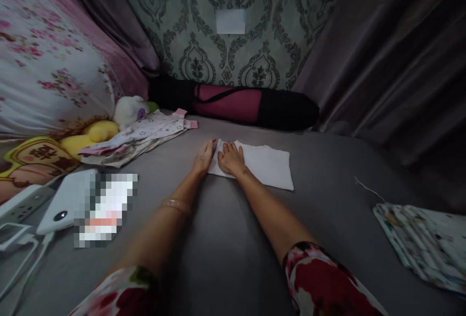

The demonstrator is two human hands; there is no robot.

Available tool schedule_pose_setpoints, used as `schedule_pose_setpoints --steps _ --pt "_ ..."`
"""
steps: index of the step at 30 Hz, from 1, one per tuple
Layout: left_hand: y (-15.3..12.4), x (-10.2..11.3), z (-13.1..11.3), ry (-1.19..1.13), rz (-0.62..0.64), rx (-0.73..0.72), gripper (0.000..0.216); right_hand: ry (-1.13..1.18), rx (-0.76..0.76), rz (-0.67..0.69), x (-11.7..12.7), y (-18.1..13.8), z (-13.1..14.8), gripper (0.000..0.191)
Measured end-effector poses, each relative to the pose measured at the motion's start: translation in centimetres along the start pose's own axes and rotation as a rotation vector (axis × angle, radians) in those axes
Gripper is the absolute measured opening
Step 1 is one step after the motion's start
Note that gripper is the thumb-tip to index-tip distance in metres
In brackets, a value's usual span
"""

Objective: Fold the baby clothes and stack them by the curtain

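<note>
Both hands were open, gripping nothing I could see: the right hand (232, 159) lay palm-down with fingers spread on the white cloth (267, 163) mid-frame, and the left hand (204, 158) stood edge-on at its left end. Looked like smoothing to me, so doing it well probably meant bracing that end lightly and pressing rightward without dragging the corners.

Counts, working outward: two hands, one white cloth, one long black-and-maroon bag (229, 105) upper centre, one white plush toy (125, 111) left, one power strip (27, 204) lower left, one stack of printed cloths (429, 243) lower right (layers too blurry to count).
</note>
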State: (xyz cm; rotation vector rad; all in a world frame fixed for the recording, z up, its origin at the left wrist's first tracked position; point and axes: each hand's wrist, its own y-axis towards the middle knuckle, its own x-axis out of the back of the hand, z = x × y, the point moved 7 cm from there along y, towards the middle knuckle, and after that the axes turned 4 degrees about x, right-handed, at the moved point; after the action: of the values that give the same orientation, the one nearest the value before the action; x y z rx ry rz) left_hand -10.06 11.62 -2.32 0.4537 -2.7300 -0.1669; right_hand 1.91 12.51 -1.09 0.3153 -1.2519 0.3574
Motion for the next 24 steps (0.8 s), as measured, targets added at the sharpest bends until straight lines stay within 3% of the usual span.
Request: schedule_pose_setpoints --steps 4,7,11,15,20,24 --pt "0.1 0.1 0.1 -0.033 -0.017 -0.002 0.058 -0.006 0.041 -0.056 0.8 0.7 1.7 0.056" --pt "0.3 0.4 0.6 -0.052 -0.05 0.013 0.057 -0.022 0.099 -0.04 -0.3 1.0 2.9 0.058" --pt "0.4 0.6 0.9 -0.035 -0.077 0.018 0.055 -0.044 0.101 -0.024 -1.7 1.1 3.1 0.059" --pt "0.3 0.5 0.5 0.01 -0.058 -0.014 0.056 0.022 0.11 -0.086 -0.9 0.8 3.2 0.056" --pt "0.0 -0.2 -0.3 0.056 0.036 -0.057 0.059 0.087 0.067 -0.194 2.2 -1.6 1.1 0.052" --pt "-0.2 -1.4 -0.5 0.141 0.132 -0.098 0.053 -0.002 0.065 -0.141 2.6 -5.1 -2.1 0.054"
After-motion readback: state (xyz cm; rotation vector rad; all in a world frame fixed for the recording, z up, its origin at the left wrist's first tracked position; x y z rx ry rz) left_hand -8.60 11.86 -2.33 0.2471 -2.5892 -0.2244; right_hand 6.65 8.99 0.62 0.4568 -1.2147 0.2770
